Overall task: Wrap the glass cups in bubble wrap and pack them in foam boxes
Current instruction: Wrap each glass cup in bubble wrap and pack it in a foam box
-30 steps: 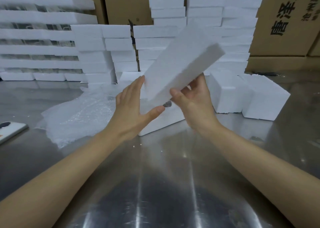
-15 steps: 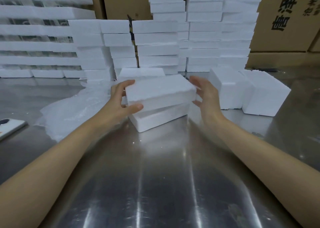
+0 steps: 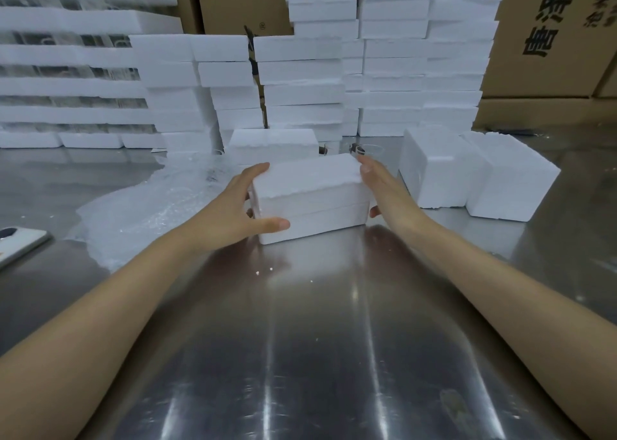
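A white foam box (image 3: 310,199) sits on the steel table (image 3: 317,339), its lid seated flush on the base. My left hand (image 3: 233,212) grips the box's left end, fingers over the far top corner and thumb on the front face. My right hand (image 3: 384,189) presses flat against the right end with straight fingers. Just behind the box, clear glass cups (image 3: 369,149) stand partly hidden. A crumpled sheet of bubble wrap (image 3: 150,209) lies to the left of the box.
Two closed foam boxes (image 3: 434,169) (image 3: 510,179) stand to the right, another (image 3: 273,142) behind. Tall stacks of foam pieces (image 3: 300,82) and cardboard cartons (image 3: 547,39) line the back. A phone (image 3: 20,242) lies at the left edge.
The foam lid, held tilted in the air a second ago, came down onto the base. Both hands moved to the ends of the closed box.
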`<state>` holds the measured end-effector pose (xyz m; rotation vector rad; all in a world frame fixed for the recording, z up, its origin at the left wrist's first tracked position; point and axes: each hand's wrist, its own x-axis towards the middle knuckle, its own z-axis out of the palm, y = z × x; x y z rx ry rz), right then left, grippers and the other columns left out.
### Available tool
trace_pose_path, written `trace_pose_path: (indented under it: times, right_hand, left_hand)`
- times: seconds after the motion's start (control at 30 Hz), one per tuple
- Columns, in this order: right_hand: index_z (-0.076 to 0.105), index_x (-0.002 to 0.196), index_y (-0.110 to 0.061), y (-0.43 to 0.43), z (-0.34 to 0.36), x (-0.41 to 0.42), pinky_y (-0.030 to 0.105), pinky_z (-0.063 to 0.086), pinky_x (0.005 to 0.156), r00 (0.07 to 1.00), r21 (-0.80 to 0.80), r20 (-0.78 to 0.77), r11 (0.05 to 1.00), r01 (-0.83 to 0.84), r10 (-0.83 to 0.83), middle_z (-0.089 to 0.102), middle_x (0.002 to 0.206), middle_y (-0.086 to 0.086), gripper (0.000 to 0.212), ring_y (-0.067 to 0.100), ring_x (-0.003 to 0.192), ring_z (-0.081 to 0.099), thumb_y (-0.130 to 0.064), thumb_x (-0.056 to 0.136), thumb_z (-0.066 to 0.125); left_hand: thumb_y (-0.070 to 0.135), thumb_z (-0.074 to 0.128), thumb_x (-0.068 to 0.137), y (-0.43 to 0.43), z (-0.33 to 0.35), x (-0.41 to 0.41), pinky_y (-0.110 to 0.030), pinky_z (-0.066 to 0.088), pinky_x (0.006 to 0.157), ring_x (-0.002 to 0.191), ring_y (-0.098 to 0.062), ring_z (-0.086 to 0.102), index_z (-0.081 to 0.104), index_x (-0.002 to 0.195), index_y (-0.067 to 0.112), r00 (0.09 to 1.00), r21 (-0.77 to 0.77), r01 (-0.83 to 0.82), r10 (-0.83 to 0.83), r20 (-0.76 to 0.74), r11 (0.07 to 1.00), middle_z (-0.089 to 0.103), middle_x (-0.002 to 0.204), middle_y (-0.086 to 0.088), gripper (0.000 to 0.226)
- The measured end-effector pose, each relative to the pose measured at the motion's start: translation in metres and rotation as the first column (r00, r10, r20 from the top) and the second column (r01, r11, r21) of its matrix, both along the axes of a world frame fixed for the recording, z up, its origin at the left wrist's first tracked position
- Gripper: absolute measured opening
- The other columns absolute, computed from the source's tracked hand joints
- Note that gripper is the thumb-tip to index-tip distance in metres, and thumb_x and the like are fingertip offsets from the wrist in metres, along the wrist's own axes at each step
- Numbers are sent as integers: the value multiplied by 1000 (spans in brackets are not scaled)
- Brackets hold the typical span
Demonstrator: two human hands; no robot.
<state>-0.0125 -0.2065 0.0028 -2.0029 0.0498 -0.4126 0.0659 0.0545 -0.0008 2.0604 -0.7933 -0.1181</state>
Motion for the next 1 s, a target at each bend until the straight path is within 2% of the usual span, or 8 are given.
trace_pose_path:
  times: [0.17, 0.27, 0.37, 0.53, 0.73, 0.87, 0.93, 1.0]
  right_hand:
    - [34, 137, -56, -4, -5, -1, 28, 21, 115, 997, -94, 30, 993, -70, 73, 30, 136, -42, 46, -15, 126, 28, -68, 92, 28]
    - [39, 117, -68, -4, -6, 0, 38, 24, 115, 992, -7, -46, 993, -115, 115, 35, 124, -48, 34, -3, 129, 34, -71, 85, 29]
    - [39, 108, -71, -3, -2, 0, 44, 24, 116, 987, 25, -66, 989, -148, 149, 38, 132, -33, 27, 4, 132, 35, -70, 83, 31]
    - [43, 112, -66, -3, -1, -1, 44, 23, 117, 980, 110, -72, 978, -178, 186, 40, 141, -20, 32, 7, 134, 36, -70, 81, 37]
    - [38, 129, -56, -4, -5, 10, 45, 16, 119, 967, 358, -71, 911, -205, 245, 35, 150, -15, 36, 12, 140, 31, -45, 95, 43]
    - [31, 147, -37, -1, -3, 7, 30, 34, 111, 965, 467, 17, 852, -238, 260, 49, 143, -13, 51, 8, 130, 46, -37, 98, 45]
    - [26, 145, -45, 3, 5, 5, 31, 28, 114, 967, 480, 66, 842, -246, 245, 38, 150, -14, 62, 7, 136, 38, -46, 89, 53]
    - [37, 130, -59, 7, 12, 2, 37, 18, 119, 961, 469, 104, 840, -273, 255, 28, 154, -16, 53, 7, 141, 30, -51, 82, 58]
  left_hand:
    - [37, 84, 61, 2, 1, 2, -5, 42, 86, 120, 12, 44, 29, 142, 44, 988, -147, 38, -59, -141, 988, 42, 130, 29, 98]
    - [21, 82, 70, 4, 0, 5, -12, 44, 90, 124, -3, 49, 33, 139, 45, 982, -177, 41, -72, -174, 983, 43, 133, 22, 88]
    - [19, 84, 66, 4, 0, 5, -15, 48, 90, 123, -5, 52, 37, 135, 48, 974, -207, 53, -96, -204, 977, 44, 134, 21, 88]
    - [26, 87, 52, 5, 0, 6, -19, 52, 87, 110, -4, 62, 40, 129, 54, 950, -248, 93, -160, -266, 964, 50, 133, 7, 94]
    - [13, 85, 67, 5, 0, 6, -17, 51, 83, 103, -4, 65, 40, 129, 55, 978, -190, 48, -85, -189, 981, 53, 127, 4, 88]
    - [10, 86, 65, 5, 8, 0, -19, 53, 87, 103, -3, 64, 42, 129, 53, 991, -208, 11, -38, -126, 978, 54, 123, 8, 89]
    - [18, 88, 59, 8, 19, -3, -18, 54, 85, 102, -3, 64, 43, 126, 57, 995, -234, 12, -34, -89, 972, 54, 123, 8, 90]
    - [31, 89, 49, 13, 28, -5, -19, 54, 85, 102, -4, 65, 44, 124, 60, 997, -240, 30, -46, -59, 970, 55, 125, 8, 92]
